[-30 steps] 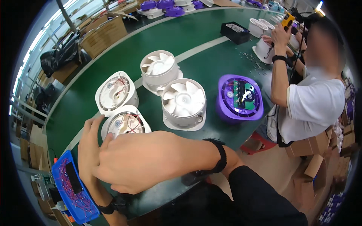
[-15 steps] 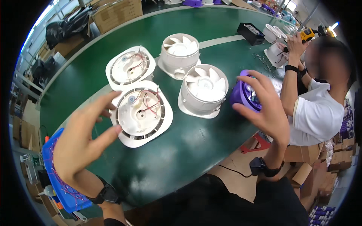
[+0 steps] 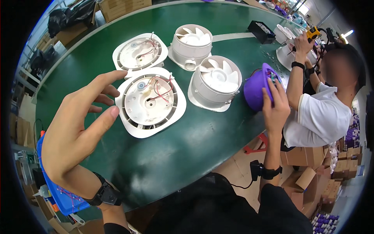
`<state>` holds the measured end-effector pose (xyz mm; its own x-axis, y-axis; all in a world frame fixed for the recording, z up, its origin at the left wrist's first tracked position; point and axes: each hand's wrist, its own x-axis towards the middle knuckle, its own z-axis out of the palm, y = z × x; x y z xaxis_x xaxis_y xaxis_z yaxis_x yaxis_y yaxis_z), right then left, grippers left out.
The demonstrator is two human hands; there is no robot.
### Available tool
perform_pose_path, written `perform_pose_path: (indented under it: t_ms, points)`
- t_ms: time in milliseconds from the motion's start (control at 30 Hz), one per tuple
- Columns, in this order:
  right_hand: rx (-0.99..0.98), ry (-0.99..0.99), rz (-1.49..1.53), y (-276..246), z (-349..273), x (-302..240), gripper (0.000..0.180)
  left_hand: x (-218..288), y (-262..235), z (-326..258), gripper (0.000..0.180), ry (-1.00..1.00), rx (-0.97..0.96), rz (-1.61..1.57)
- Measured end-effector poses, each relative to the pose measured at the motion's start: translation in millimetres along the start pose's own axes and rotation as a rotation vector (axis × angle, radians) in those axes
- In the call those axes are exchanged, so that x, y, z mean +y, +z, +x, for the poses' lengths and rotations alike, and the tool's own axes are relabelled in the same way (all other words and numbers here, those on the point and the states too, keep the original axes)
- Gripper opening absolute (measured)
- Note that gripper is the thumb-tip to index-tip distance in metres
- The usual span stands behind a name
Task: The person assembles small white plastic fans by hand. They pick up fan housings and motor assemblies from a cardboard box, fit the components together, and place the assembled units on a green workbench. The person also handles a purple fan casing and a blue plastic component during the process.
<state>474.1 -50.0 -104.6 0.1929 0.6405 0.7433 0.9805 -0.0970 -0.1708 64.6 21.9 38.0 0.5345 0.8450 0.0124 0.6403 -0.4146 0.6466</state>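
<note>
On the table (image 3: 163, 156), the near fan plate (image 3: 150, 101) is lying just before a second plate (image 3: 140, 52). One fan housing (image 3: 215, 82) is sitting right of the near fan plate, another housing (image 3: 192, 39) behind it.

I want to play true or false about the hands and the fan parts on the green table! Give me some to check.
1. The right hand grips the purple housing. True.
2. The left hand holds a white fan. False: it is open above the table, beside the white square fan base, holding nothing.
3. Red wires lie on that base. True.
4. The conveyor table is red. False: it is green.
</note>
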Motion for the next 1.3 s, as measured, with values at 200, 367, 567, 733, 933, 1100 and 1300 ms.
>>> perform_pose_path:
  t_ms: [200, 367, 567, 733, 933, 1100, 1300]
  points:
    - [0.114, 0.111, 0.227, -7.7, -4.7, 0.9, 0.028, 0.8, 0.5, -0.8, 0.054, 0.010, 0.009, -0.006]
    - [0.150, 0.526, 0.457, -5.5, -25.4, 22.8, 0.036, -1.1, 9.0, 3.1, 0.049, 0.112, 0.054, -0.037]
    - [0.334, 1.003, 1.259, -27.6, -52.5, 14.2, 0.037, 12.0, 21.5, 16.8, 0.044, 0.246, 0.039, 0.021]
    - [0.286, 1.098, 1.331, -46.4, -59.9, -29.1, 0.042, 46.7, 90.6, 40.8, 0.085, 0.530, -0.026, 0.035]
    - [0.188, 0.946, 1.311, -60.9, -73.9, -81.1, 0.056, 73.9, 164.3, 34.1, 0.112, 0.611, 0.023, -0.082]
    - [0.193, 0.972, 1.311, -56.0, -75.2, -82.7, 0.051, 69.8, 162.9, 27.0, 0.112, 0.562, 0.072, -0.201]
    - [0.109, 1.141, 1.640, -55.0, -80.2, -50.6, 0.043, 53.5, 119.2, 40.1, 0.113, 0.337, -0.286, -0.687]
